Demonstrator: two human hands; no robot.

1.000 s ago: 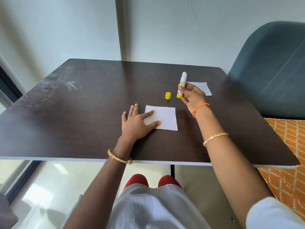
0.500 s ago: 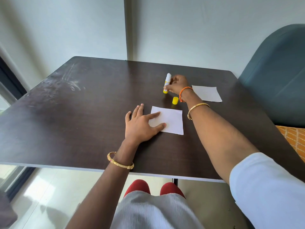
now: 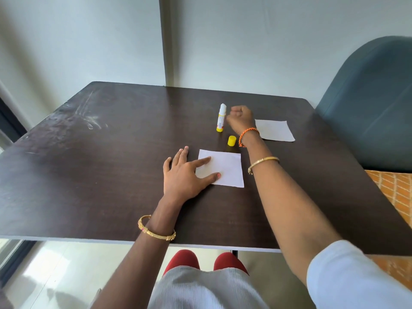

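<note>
A white glue stick [image 3: 221, 118] with a yellow base stands upright and uncapped on the dark table [image 3: 111, 175]. Its yellow cap [image 3: 231, 140] sits just in front of it. My right hand [image 3: 240, 120] hovers right beside the stick with its fingers curled, holding nothing. My left hand [image 3: 186, 175] lies flat, thumb and forefinger pressing the left edge of a white square of paper [image 3: 225, 169]. A second white paper [image 3: 274, 130] lies to the right, behind my right wrist.
A blue-grey chair back [image 3: 370, 103] stands at the table's right side, with an orange patterned cushion [image 3: 392, 190] below it. A wall runs close behind the table's far edge. My knees show under the near edge.
My right hand carried the glue stick left, stood it upright behind the cap and let go of it. My left hand stayed on the paper.
</note>
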